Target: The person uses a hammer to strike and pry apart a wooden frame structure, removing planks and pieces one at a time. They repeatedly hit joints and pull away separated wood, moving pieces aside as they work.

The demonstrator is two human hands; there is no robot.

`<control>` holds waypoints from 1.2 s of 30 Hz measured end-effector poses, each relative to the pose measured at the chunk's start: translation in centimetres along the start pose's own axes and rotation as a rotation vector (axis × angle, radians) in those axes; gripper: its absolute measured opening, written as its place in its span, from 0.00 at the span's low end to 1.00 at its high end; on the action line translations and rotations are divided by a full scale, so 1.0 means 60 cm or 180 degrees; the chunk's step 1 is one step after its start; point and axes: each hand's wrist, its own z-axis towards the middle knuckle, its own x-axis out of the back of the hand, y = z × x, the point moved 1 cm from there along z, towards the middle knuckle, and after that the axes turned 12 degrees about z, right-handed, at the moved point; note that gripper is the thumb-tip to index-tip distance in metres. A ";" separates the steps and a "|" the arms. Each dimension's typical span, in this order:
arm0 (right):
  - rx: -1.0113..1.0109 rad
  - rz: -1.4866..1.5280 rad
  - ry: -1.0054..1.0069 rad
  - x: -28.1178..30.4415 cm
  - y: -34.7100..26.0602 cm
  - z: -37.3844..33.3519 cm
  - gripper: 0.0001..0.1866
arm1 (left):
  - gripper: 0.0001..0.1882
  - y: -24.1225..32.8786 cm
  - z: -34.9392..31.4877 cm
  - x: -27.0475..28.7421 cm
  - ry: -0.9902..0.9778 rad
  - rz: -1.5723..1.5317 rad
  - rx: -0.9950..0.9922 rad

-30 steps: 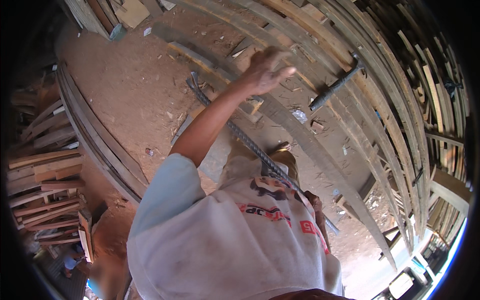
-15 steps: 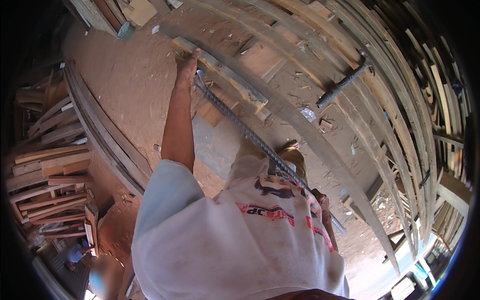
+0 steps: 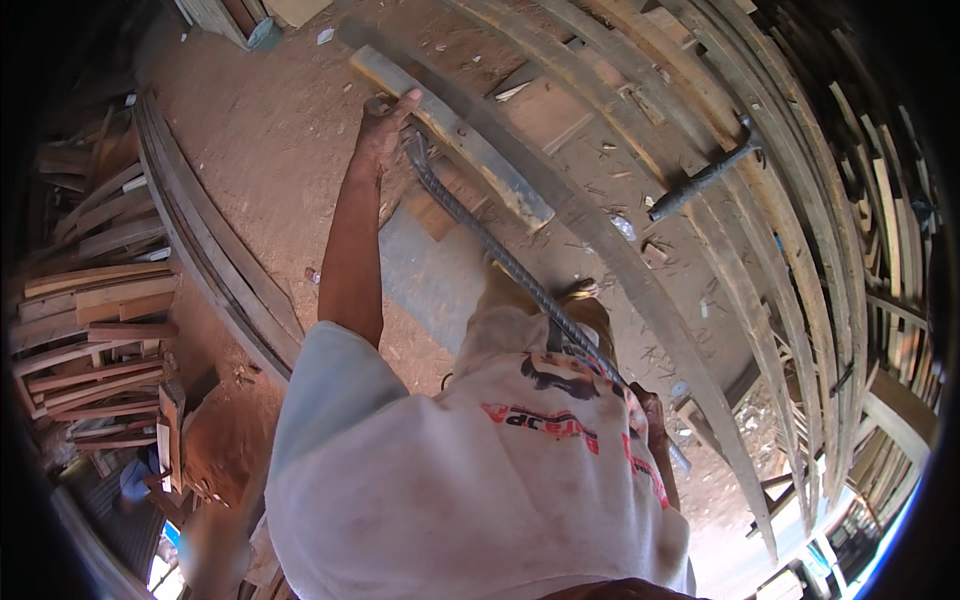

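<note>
Steel is what I hold: a long ribbed bar point(image 3: 500, 260) that runs from my left hand point(image 3: 385, 125) far out in front, back past my shirt to my right hand point(image 3: 650, 420) low by my side. My left hand is wrapped around the bent top end of the bar, right where it meets a thick wooden plank point(image 3: 450, 135) on the dirt floor. My right hand sits on the lower end of the bar, but my shirt hides most of it, so I cannot tell how tight it holds.

To do this well, I think I should keep the bent tip pressed close against the plank so it does not slip off. I should push slow and even with both hands, not jerk. My feet should stand firm on the ground, away from the plank.

A hammer point(image 3: 705, 178) lies well apart on the curved boards point(image 3: 640, 270) to the right. Stacks of cut wood point(image 3: 90, 310) sit at my left.
</note>
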 end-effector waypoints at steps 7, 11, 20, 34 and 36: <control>-0.0310 -0.0222 0.0043 0.068 -0.099 -0.016 0.04 | 0.41 0.076 -0.032 -0.036 0.0274 0.0637 -0.0471; -0.0443 -0.0243 0.0090 0.054 -0.087 -0.023 0.03 | 0.42 0.068 -0.048 -0.044 -0.0350 0.0634 -0.0855; -0.0368 0.0008 0.0089 0.010 -0.039 -0.039 0.07 | 0.38 0.104 -0.054 -0.033 -0.0004 -0.0104 -0.0872; -0.0671 0.0142 0.0030 0.067 -0.142 -0.009 0.07 | 0.34 0.046 -0.019 0.010 0.0208 0.0455 -0.0407; -0.0691 0.0170 -0.0030 0.066 -0.135 -0.014 0.07 | 0.37 0.091 -0.022 0.008 0.0059 0.0353 -0.0701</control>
